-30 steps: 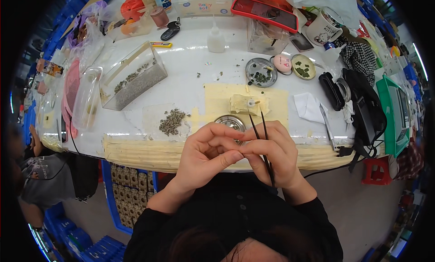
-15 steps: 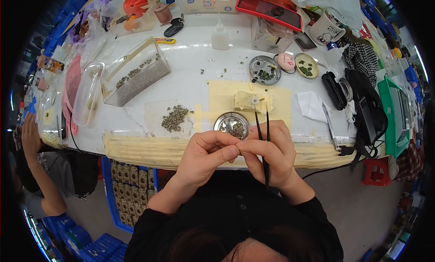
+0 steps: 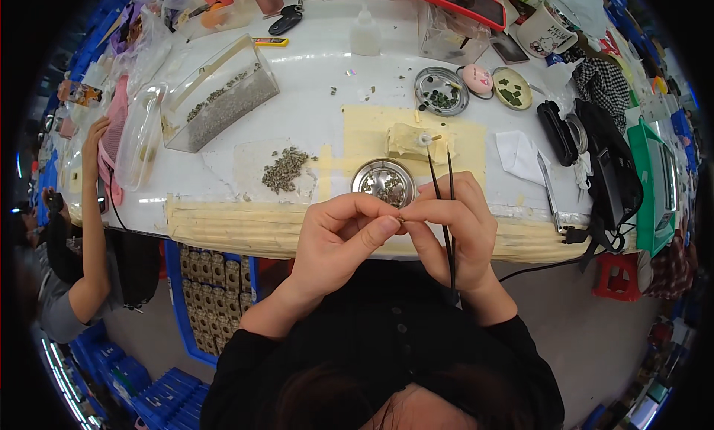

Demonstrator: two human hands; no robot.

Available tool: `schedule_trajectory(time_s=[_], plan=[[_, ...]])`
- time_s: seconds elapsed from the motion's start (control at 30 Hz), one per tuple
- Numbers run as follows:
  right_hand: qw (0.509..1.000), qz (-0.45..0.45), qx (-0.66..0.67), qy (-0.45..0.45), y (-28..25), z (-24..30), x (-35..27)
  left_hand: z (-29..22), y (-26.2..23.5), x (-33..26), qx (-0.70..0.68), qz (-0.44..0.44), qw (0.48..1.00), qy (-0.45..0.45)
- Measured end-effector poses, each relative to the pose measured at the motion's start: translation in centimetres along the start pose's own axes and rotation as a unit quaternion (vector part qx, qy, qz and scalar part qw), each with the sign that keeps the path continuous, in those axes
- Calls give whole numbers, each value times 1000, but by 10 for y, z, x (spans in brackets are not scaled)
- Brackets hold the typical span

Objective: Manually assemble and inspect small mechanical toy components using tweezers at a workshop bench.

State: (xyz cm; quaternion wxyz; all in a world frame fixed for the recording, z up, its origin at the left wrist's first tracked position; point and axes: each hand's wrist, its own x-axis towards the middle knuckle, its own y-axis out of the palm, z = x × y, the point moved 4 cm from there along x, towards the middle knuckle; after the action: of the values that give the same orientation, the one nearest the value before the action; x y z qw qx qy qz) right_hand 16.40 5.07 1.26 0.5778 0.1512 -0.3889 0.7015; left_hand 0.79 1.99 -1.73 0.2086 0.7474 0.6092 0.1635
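Note:
My left hand (image 3: pixel 343 240) is closed, thumb and forefinger pinching a tiny brownish piece (image 3: pixel 401 220). My right hand (image 3: pixel 462 225) meets it there, its fingertips at the same piece, while a pair of black tweezers (image 3: pixel 450 194) stays tucked in its fingers, tips pointing away from me. Just beyond my fingertips sits a round metal dish (image 3: pixel 358 196) with small metallic parts inside. Farther off, a tape-wrapped block (image 3: pixel 400 140) with a white round tip on top rests on yellowish paper (image 3: pixel 357 125). Left of the dish lies a pile of small grey-brown parts (image 3: pixel 284 170).
A clear bin of grey bits (image 3: pixel 223 107) stands at left. Beyond the block are a dish of dark green pieces (image 3: pixel 461 95) and a white squeeze bottle (image 3: pixel 365 36). At right lie a white cloth (image 3: pixel 515 153) and a black bag (image 3: pixel 610 162). A co-worker's arm (image 3: pixel 91 222) reaches in at far left.
My hands have parted slightly at the fingertips, so the tiny piece now shows between them. The co-worker's arm has reached farther toward the pink basket. The whole view has shifted a little.

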Motion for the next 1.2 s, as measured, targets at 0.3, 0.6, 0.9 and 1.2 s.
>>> schedule_trajectory(time_s=[0.3,0.6,0.9,1.2], plan=[[1000,-14,-5,21,1,-4,-7,-14,2,-1,347,-59,909,222],[999,-24,-43,-11,4,-2,-7,-12,0,-2,325,-67,917,221],[996,-26,-73,-33,8,-1,-7,3,-5,-4,97,-97,990,39],[999,-16,-37,15,11,-7,-9,6,-4,-4,104,-100,987,77]])
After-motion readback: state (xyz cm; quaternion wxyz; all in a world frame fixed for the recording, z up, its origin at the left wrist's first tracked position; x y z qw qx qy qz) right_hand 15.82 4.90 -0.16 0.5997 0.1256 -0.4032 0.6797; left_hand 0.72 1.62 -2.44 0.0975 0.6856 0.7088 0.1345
